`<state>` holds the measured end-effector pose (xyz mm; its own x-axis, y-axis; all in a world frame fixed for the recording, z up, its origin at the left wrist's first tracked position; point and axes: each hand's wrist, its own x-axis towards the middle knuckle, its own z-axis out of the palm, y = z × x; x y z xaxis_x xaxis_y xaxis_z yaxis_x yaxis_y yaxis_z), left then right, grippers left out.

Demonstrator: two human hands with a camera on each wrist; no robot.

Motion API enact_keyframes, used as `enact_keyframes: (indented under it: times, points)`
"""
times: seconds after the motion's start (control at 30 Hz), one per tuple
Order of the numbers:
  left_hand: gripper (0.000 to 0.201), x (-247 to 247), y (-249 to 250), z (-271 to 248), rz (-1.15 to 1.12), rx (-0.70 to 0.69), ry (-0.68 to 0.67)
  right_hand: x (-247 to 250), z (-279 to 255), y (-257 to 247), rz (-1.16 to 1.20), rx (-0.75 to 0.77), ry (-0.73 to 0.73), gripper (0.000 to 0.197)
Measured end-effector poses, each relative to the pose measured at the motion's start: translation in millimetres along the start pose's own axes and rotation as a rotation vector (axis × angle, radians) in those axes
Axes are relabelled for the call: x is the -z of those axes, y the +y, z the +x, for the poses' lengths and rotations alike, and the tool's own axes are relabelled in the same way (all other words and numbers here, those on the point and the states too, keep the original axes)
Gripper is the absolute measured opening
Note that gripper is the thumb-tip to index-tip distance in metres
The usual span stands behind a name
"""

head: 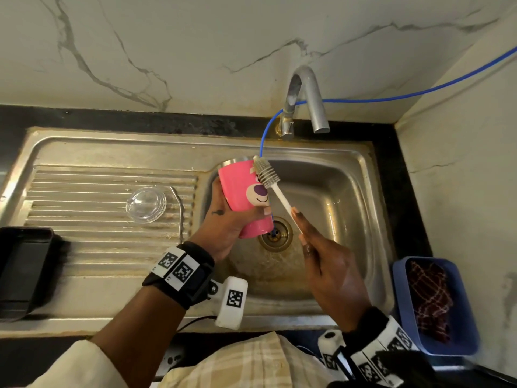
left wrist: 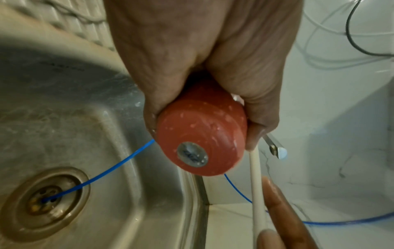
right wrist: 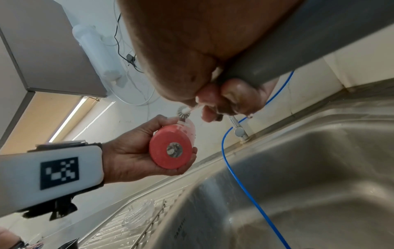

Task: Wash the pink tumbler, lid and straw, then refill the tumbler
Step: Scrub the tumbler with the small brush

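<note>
- Steel sink [head: 349, 175] below, tap [head: 305, 99] dry.
- Left hand [head: 223, 228] wraps the tumbler [head: 240, 191] over the basin.
- Right hand [head: 327, 264] pinches the brush [head: 267, 173] handle.
- Wet metal cup looks slippery; grip mid-body.

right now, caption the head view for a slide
Left hand holds pink tumbler over sink; right hand scrubs it with bottle brush.

One tumbler [head: 244, 197], one brush [head: 267, 175], one lid [head: 146, 204], one straw [head: 179, 208]
</note>
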<state>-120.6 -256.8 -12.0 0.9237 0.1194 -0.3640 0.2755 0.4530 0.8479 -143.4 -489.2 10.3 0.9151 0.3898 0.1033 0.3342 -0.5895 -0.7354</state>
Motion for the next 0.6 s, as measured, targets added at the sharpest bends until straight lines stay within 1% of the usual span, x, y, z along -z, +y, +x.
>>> enact_keyframes:
  times: [0.13, 0.27, 0.33, 0.47, 0.53, 0.6]
  points:
    - [0.102, -4.4, 1.7, 2.7, -0.004, -0.010, -0.002, 0.6, 3.5, -1.5, 0.014, -0.001, -0.001, 0.062]
    - [0.104, 2.8, 4.5, 6.4, 0.011, -0.037, 0.050, 2.6, -11.4, -3.2, 0.007, 0.047, -0.069, 0.062]
    - [0.105, 3.4, 3.2, 5.1, 0.032, -0.036, 0.036, 4.2, -11.8, -1.3, -0.003, 0.046, -0.063, 0.062]
    - [0.103, -3.9, -1.9, 1.9, 0.019, -0.007, -0.008, 7.4, 6.3, 0.1, -0.082, 0.021, -0.033, 0.073]
    - [0.106, -5.7, -1.4, 3.6, 0.007, -0.005, 0.003, 6.8, 8.2, -2.3, -0.073, 0.018, -0.035, 0.071]
    - [0.110, -3.9, 0.4, 5.5, -0.020, -0.010, 0.021, 4.2, -0.8, -4.5, -0.040, 0.041, -0.051, 0.066]
